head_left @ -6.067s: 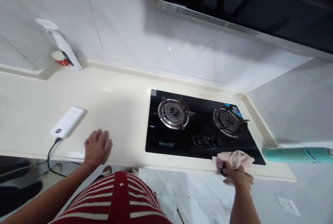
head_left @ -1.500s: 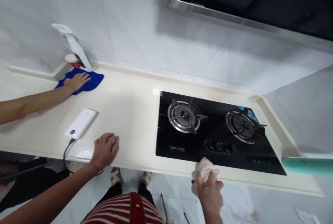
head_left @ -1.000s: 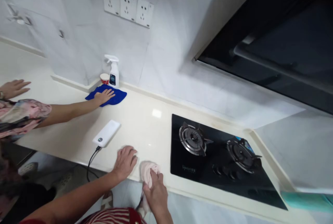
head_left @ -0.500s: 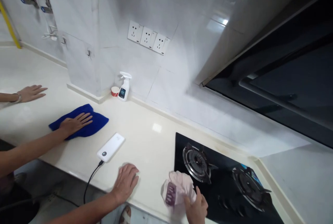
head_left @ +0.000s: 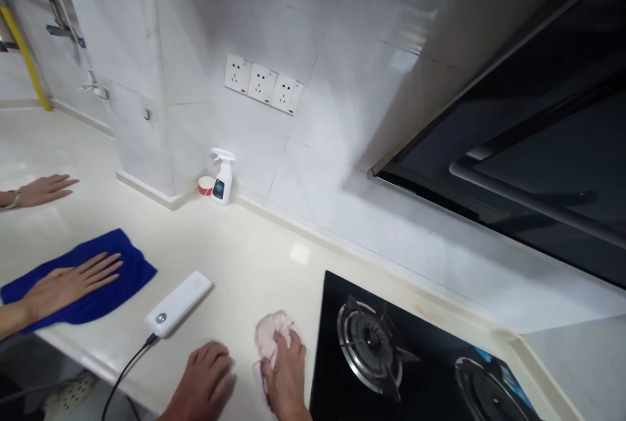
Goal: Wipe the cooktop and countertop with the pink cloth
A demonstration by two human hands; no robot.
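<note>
A bunched pale pink cloth (head_left: pixel 267 332) with a purple patch lies on the counter just left of the stove. My right hand (head_left: pixel 287 369) presses down on it, fingers bent over its right side and thumb on its left. To the left, my left hand (head_left: pixel 204 378) rests on the counter near the front edge, holding nothing, fingers loosely bent and slightly smeared. Beyond it lies a white power bank (head_left: pixel 180 304) with a black cable plugged into its near end. The black gas stove (head_left: pixel 337 369) is close to my right hand.
At far left, a co-worker's hand (head_left: pixel 73 284) lies flat on a blue cloth (head_left: pixel 130 271); their other hand (head_left: pixel 46 191) rests on the counter. A spray bottle (head_left: pixel 223 178) and a red-and-white cup (head_left: pixel 206 186) stand by the wall. A dark range hood (head_left: pixel 513 167) overhangs the right.
My right hand has brought the pink cloth left, off the stove's edge onto the counter. The co-worker's hand and the blue cloth have shifted left and nearer. The view has shifted somewhat.
</note>
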